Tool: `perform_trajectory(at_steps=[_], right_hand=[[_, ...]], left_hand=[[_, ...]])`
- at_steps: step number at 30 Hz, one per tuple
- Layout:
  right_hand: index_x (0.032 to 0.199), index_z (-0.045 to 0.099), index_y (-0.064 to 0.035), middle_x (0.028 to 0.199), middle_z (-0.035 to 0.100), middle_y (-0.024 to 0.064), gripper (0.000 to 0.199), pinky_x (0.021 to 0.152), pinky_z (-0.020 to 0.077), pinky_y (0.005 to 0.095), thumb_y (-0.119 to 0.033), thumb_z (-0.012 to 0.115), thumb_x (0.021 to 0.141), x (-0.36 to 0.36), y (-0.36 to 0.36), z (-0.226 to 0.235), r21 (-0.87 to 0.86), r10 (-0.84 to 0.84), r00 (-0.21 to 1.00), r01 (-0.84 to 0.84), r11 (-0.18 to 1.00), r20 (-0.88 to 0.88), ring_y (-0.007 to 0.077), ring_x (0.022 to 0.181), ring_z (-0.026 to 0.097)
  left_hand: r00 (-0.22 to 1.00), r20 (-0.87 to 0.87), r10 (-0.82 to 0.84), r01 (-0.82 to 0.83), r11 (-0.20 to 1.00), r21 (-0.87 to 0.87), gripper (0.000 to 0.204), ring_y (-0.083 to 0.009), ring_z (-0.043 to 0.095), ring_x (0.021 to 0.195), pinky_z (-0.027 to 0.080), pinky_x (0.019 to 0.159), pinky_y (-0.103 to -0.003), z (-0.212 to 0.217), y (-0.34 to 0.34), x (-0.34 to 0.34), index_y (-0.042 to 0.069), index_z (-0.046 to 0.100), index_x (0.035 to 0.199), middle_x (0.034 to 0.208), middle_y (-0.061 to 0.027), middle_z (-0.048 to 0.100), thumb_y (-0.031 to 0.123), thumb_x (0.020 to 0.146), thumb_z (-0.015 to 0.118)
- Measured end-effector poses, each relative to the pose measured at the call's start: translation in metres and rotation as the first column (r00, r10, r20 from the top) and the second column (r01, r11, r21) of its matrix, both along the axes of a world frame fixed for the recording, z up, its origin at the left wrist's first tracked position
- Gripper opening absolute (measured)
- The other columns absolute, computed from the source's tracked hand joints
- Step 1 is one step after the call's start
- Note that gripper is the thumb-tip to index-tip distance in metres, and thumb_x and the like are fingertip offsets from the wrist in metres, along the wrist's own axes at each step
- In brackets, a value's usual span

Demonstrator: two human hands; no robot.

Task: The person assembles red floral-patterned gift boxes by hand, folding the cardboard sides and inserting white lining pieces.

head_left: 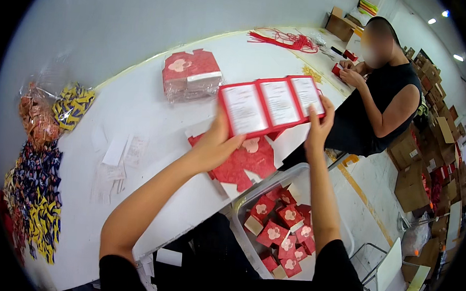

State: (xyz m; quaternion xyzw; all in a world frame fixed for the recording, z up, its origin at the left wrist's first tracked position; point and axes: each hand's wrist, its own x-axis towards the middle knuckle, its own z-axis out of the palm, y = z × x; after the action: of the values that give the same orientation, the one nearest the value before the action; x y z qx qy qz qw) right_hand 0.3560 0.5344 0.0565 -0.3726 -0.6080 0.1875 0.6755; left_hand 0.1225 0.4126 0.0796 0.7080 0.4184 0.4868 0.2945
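Above the table I hold up a red strip of three joined panels (283, 105), each with a white printed face. My left hand (217, 143) grips its near left end, thumb along the lower edge. My right hand (319, 123) pinches its right end, thumb on the front. Directly below lie flat red card box blanks (250, 165) with pale flower prints, partly hidden by my left hand and the strip. Under my right forearm, a translucent plastic tub (346, 233) holds several small red boxes (290, 216) with pale flowers.
A plastic-wrapped stack of red blanks (192, 76) sits farther back. Papers (119, 152) and heaped small packets (46, 188) lie left. Red cords (286, 39) are at the far end. A seated co-worker (386, 95) handles a small red box. Cartons (412, 186) and a chair (390, 269) stand right.
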Motion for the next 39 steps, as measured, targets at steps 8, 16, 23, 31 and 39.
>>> perform_trajectory(at_steps=[8, 16, 23, 31, 39], right_hand=[[0.103, 0.055, -0.0017, 0.101, 0.058, 0.0116, 0.028, 0.086, 0.0386, 0.027, -0.016, 0.061, 0.08, 0.097, 0.142, -0.04, -0.055, -0.107, 0.975, 0.119, 0.991, 0.196, 0.0167, 0.093, 0.052], [0.112, 0.051, -0.0018, 0.097, 0.058, 0.0249, 0.046, 0.081, 0.0435, 0.0393, -0.039, 0.05, 0.085, 0.103, 0.175, -0.056, -0.163, -0.393, 0.708, 0.579, 0.799, 0.587, 0.0359, 0.091, 0.056], [0.121, 0.037, -0.0094, 0.113, 0.05, 0.0081, 0.046, 0.08, 0.0397, 0.0336, -0.033, 0.055, 0.085, 0.087, 0.127, -0.09, -0.46, -0.327, 0.896, 0.165, 0.873, -0.299, 0.0165, 0.099, 0.051], [0.124, 0.035, -0.0142, 0.121, 0.044, 0.0046, 0.041, 0.084, 0.0366, 0.0351, -0.028, 0.05, 0.088, 0.072, 0.025, -0.08, -0.568, 0.031, 0.923, -0.262, 0.78, -0.383, 0.0212, 0.107, 0.049], [0.125, 0.035, -0.0131, 0.119, 0.046, 0.0047, 0.041, 0.086, 0.036, 0.0365, -0.027, 0.05, 0.089, 0.099, 0.015, -0.074, -0.597, 0.067, 0.956, -0.231, 0.768, -0.284, 0.0208, 0.108, 0.048]], left_hand=[[0.995, 0.031, 0.091, -0.071, 0.911, -0.405, 0.092, -0.0507, 0.031, 0.118, 0.029, 0.101, -0.043, -0.05, 0.148, 0.099, -0.017, -0.015, 0.128, 0.128, -0.0462, 0.012, 0.026, 0.083, 0.053], [0.985, -0.013, 0.174, -0.142, 0.757, -0.637, 0.053, -0.0274, 0.062, 0.073, 0.055, 0.05, -0.031, -0.014, 0.129, 0.093, -0.014, 0.029, 0.11, 0.121, -0.0311, 0.03, 0.023, 0.082, 0.055], [0.771, 0.505, 0.387, 0.158, 0.653, -0.741, 0.06, -0.0232, 0.05, 0.102, 0.043, 0.082, -0.044, -0.054, 0.107, 0.107, 0.006, 0.029, 0.125, 0.115, -0.0164, 0.046, 0.021, 0.075, 0.059], [0.654, 0.432, 0.621, -0.088, 0.629, -0.772, 0.057, -0.0309, 0.055, 0.099, 0.044, 0.082, -0.037, -0.056, 0.162, 0.152, -0.005, 0.04, 0.115, 0.109, -0.0235, 0.055, 0.022, 0.068, 0.056], [0.737, 0.551, 0.391, 0.007, 0.811, -0.585, 0.053, -0.0272, 0.055, 0.096, 0.043, 0.08, -0.037, -0.094, 0.219, 0.134, -0.003, 0.049, 0.111, 0.109, -0.0203, 0.056, 0.03, 0.069, 0.055]])
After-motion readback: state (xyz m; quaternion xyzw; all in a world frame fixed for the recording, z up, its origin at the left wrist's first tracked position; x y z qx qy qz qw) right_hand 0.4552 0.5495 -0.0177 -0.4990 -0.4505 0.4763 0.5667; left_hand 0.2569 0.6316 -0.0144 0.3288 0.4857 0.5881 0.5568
